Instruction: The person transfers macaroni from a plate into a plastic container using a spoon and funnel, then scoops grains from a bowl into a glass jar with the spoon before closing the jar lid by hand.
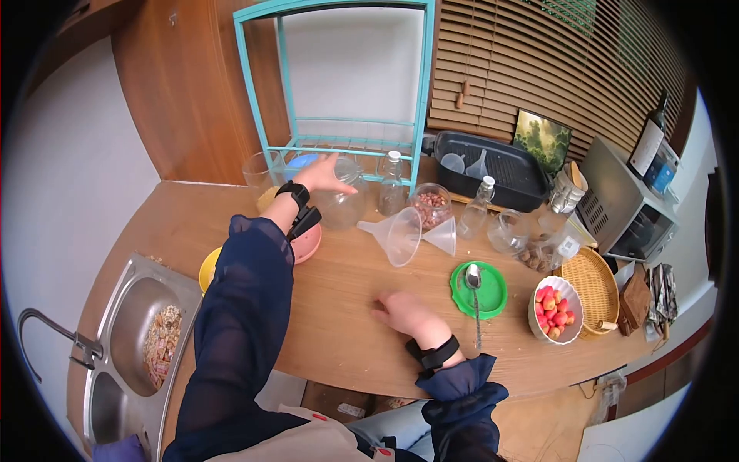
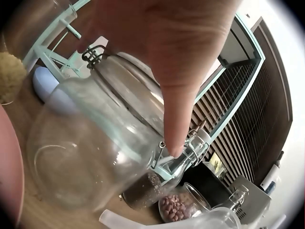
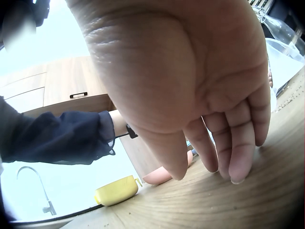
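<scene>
My left hand (image 1: 319, 174) reaches over a large clear clip-top glass jar (image 1: 342, 209) near the blue rack and grips its top. In the left wrist view the thumb bends down at the rim beside the wire clasp (image 2: 159, 155), while the other fingers are mostly hidden behind the lid (image 2: 126, 90). Through its glass, the jar (image 2: 86, 152) shows no contents. My right hand (image 1: 412, 314) rests on the wooden table with relaxed fingers and holds nothing; in the right wrist view its fingertips (image 3: 240, 167) are right at the tabletop.
Clear funnels (image 1: 402, 235), a swing-top bottle (image 1: 391, 189) and a jar of reddish nuts (image 1: 433, 209) stand right of the glass jar. A spoon (image 1: 473, 279) lies on a green lid (image 1: 496, 299). Further right is a fruit bowl (image 1: 576, 327). A sink (image 1: 131, 308) is left, a pink bowl (image 1: 308, 245) nearer.
</scene>
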### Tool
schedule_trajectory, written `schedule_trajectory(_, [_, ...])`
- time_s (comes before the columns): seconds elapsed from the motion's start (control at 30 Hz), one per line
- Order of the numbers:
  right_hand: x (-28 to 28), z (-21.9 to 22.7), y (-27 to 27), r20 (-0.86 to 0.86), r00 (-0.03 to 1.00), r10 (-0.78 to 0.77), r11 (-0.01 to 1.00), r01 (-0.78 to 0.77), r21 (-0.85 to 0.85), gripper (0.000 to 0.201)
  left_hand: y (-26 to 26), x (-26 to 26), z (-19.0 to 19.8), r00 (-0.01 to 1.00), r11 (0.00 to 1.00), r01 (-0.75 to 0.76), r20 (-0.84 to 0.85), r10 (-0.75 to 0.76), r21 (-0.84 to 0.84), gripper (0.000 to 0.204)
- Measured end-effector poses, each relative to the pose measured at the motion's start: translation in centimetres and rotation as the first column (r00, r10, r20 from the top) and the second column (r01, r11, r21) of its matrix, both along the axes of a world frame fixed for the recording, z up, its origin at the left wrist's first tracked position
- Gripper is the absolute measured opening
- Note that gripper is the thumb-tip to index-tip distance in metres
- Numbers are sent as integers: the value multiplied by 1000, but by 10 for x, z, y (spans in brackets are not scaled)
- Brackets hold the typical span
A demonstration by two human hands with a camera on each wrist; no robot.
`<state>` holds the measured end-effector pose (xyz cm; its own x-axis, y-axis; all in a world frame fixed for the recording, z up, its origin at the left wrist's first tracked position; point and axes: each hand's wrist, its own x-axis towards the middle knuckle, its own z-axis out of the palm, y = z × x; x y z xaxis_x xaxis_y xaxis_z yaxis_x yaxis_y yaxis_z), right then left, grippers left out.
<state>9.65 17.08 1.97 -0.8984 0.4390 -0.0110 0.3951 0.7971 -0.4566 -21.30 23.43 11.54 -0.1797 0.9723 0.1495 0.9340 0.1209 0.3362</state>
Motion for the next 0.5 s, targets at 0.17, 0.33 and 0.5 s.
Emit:
schedule_trajectory(0.17, [1, 5, 1, -12, 1000, -15, 994, 14, -105, 28, 1, 5, -3, 997, 997, -79, 8, 79, 26, 110])
schedule_trajectory(0.33, [2, 3, 2, -6, 1000, -18, 996, 18, -89, 31, -6, 12, 6, 997, 998, -64, 31, 64, -25, 106])
schedule_trajectory(0.5, [0, 6, -2, 96, 995, -25, 1000, 26, 0, 31, -3, 7, 1, 994, 995, -81, -63, 84, 50, 97])
